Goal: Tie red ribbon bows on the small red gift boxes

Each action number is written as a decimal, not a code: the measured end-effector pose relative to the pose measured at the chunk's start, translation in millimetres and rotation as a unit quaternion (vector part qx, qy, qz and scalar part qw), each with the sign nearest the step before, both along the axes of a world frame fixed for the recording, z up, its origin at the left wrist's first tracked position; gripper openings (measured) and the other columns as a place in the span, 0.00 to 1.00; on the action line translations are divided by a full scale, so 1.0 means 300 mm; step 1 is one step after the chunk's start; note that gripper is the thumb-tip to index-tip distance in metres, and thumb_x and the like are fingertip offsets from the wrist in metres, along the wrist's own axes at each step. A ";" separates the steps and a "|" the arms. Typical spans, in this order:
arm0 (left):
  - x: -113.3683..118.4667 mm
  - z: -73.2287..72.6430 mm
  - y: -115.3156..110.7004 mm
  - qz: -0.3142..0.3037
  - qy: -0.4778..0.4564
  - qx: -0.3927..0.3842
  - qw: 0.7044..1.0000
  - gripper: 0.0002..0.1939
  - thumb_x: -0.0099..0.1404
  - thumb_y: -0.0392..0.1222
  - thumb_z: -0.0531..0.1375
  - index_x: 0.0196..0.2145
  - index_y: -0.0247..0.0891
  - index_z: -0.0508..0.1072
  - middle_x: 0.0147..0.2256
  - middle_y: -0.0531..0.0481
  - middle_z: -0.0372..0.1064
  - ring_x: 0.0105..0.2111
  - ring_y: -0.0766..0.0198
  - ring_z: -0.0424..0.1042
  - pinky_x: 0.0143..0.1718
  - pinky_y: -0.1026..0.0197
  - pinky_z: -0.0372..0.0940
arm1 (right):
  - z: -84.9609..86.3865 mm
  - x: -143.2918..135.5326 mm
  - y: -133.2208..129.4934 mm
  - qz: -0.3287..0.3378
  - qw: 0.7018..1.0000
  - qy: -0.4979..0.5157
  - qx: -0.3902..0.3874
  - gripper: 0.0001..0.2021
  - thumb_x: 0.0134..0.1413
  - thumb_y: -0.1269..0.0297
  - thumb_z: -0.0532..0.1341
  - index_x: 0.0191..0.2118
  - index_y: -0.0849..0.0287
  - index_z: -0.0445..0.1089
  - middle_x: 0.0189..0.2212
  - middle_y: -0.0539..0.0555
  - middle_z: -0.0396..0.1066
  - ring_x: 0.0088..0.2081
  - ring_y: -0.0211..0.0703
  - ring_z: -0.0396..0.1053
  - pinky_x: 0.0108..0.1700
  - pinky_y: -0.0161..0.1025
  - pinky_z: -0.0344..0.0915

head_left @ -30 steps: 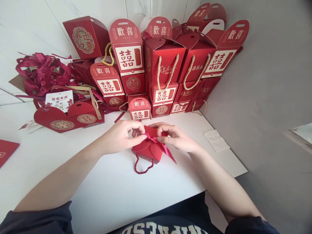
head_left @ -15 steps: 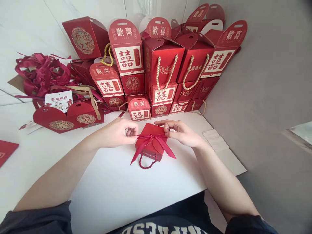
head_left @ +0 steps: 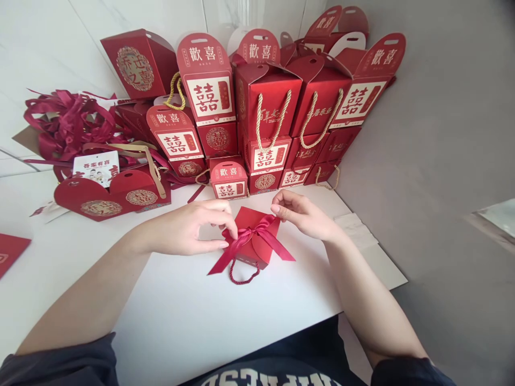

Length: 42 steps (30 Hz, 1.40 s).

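Observation:
A small red gift box (head_left: 249, 214) lies on the white table, its flaps folded over on top. Across it sits a dark red satin ribbon (head_left: 263, 231) tied in a bow, with two tails spreading toward me. My left hand (head_left: 201, 225) is at the bow's left side, thumb and fingers apart around the left loop and tail. To the right, my right hand (head_left: 301, 213) hovers at the tip of the right loop, fingers loosely curved with a gap to the thumb. A red cord handle (head_left: 243, 280) hangs from the box's near side.
Stacked red gift boxes (head_left: 269, 102) stand along the back wall. At left are a tangle of dark red ribbons (head_left: 68, 120) and an unfolded red box (head_left: 120, 203) holding a white card (head_left: 96, 166). Pale paper sheets (head_left: 358, 233) lie by the right wall.
My left hand has let go of the left loop and opened. My right hand has moved slightly up off the right loop. The bow's loops now look wider and less taut.

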State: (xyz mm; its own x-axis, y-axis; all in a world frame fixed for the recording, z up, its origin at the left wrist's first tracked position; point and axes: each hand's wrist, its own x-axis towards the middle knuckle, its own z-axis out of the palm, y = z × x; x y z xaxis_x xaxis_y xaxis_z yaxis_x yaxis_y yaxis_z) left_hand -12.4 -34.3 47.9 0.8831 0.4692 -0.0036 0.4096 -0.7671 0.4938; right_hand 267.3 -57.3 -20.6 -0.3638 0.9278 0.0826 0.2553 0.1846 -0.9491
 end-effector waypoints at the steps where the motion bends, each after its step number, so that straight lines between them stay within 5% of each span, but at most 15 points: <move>1: 0.001 -0.002 0.000 -0.002 0.001 0.014 1.000 0.07 0.64 0.40 0.60 0.39 0.44 0.76 0.38 0.51 0.70 0.36 0.66 0.69 0.40 0.66 0.64 | 0.002 0.000 0.000 0.005 1.000 0.008 0.003 0.15 0.62 0.49 0.58 0.37 0.57 0.66 0.30 0.49 0.66 0.31 0.38 0.62 0.35 0.37 0.61; 5: 0.003 -0.019 0.006 0.039 -0.004 0.048 0.998 0.08 0.64 0.42 0.59 0.39 0.44 0.78 0.32 0.52 0.71 0.30 0.66 0.69 0.33 0.67 0.63 | 0.021 -0.004 -0.007 0.026 0.999 0.000 0.034 0.13 0.64 0.52 0.57 0.39 0.57 0.69 0.37 0.53 0.69 0.39 0.42 0.67 0.42 0.40 0.63; 9: 0.002 -0.026 0.017 0.062 -0.009 0.013 0.998 0.09 0.64 0.43 0.58 0.38 0.44 0.79 0.28 0.54 0.72 0.25 0.69 0.67 0.28 0.67 0.60 | 0.031 -0.007 -0.013 0.047 0.997 -0.017 0.056 0.11 0.62 0.54 0.60 0.37 0.56 0.71 0.46 0.55 0.70 0.52 0.48 0.66 0.54 0.45 0.61; 14: 0.016 -0.018 0.015 0.080 0.033 -0.044 0.995 0.14 0.68 0.46 0.54 0.32 0.39 0.75 0.26 0.55 0.70 0.24 0.70 0.64 0.27 0.68 0.57 | 0.020 -0.020 -0.017 0.084 0.996 0.012 0.035 0.09 0.61 0.57 0.61 0.34 0.57 0.69 0.54 0.56 0.68 0.57 0.48 0.64 0.56 0.45 0.61; 17: 0.033 -0.032 0.012 0.097 0.032 -0.092 0.991 0.18 0.70 0.49 0.52 0.27 0.37 0.69 0.23 0.55 0.64 0.23 0.70 0.61 0.25 0.67 0.55 | 0.017 -0.025 -0.019 0.047 0.997 0.002 0.054 0.10 0.62 0.55 0.60 0.36 0.57 0.69 0.49 0.55 0.70 0.50 0.45 0.69 0.51 0.42 0.65; 21: 0.045 -0.069 0.018 0.139 -0.010 -0.178 0.974 0.20 0.69 0.52 0.52 0.24 0.37 0.62 0.20 0.56 0.59 0.20 0.71 0.57 0.22 0.67 0.53 | 0.023 0.012 -0.025 -0.039 0.992 -0.117 0.014 0.22 0.61 0.45 0.57 0.27 0.58 0.69 0.20 0.50 0.68 0.24 0.38 0.66 0.30 0.37 0.64; 26: 0.046 -0.094 0.026 0.165 -0.013 -0.272 0.948 0.20 0.69 0.54 0.54 0.25 0.37 0.64 0.14 0.57 0.58 0.15 0.73 0.57 0.18 0.70 0.54 | 0.053 0.059 -0.042 0.214 0.939 -0.117 -0.241 0.33 0.60 0.37 0.51 0.25 0.62 0.76 0.14 0.52 0.69 0.15 0.38 0.66 0.21 0.36 0.65; 29: 0.045 -0.093 0.026 0.204 -0.019 -0.273 0.940 0.20 0.67 0.54 0.55 0.25 0.37 0.65 0.13 0.57 0.59 0.12 0.74 0.57 0.14 0.71 0.53 | 0.069 0.038 -0.054 0.279 0.925 -0.080 -0.243 0.29 0.60 0.39 0.54 0.32 0.62 0.79 0.25 0.56 0.77 0.26 0.42 0.75 0.28 0.36 0.69; 33: 0.034 -0.089 0.041 0.257 -0.057 -0.263 0.928 0.19 0.68 0.54 0.55 0.27 0.37 0.65 0.14 0.56 0.62 0.11 0.73 0.58 0.12 0.71 0.54 | 0.062 -0.006 -0.051 0.188 0.978 -0.029 -0.088 0.22 0.61 0.45 0.57 0.40 0.59 0.78 0.40 0.53 0.78 0.42 0.46 0.74 0.43 0.39 0.69; 38: 0.019 -0.101 0.068 0.242 -0.041 -0.253 0.936 0.20 0.67 0.55 0.56 0.26 0.36 0.65 0.14 0.58 0.57 0.13 0.73 0.55 0.14 0.70 0.52 | 0.006 -0.043 -0.028 0.108 0.986 0.030 -0.123 0.24 0.61 0.44 0.56 0.34 0.62 0.77 0.34 0.56 0.78 0.37 0.45 0.74 0.46 0.42 0.68; 42: 0.008 -0.117 0.087 0.173 -0.060 -0.223 0.957 0.20 0.65 0.53 0.59 0.23 0.34 0.65 0.22 0.55 0.59 0.22 0.72 0.58 0.23 0.69 0.55 | -0.024 -0.050 -0.020 0.082 0.993 0.048 -0.069 0.18 0.60 0.49 0.60 0.31 0.61 0.74 0.30 0.53 0.74 0.35 0.41 0.70 0.43 0.39 0.66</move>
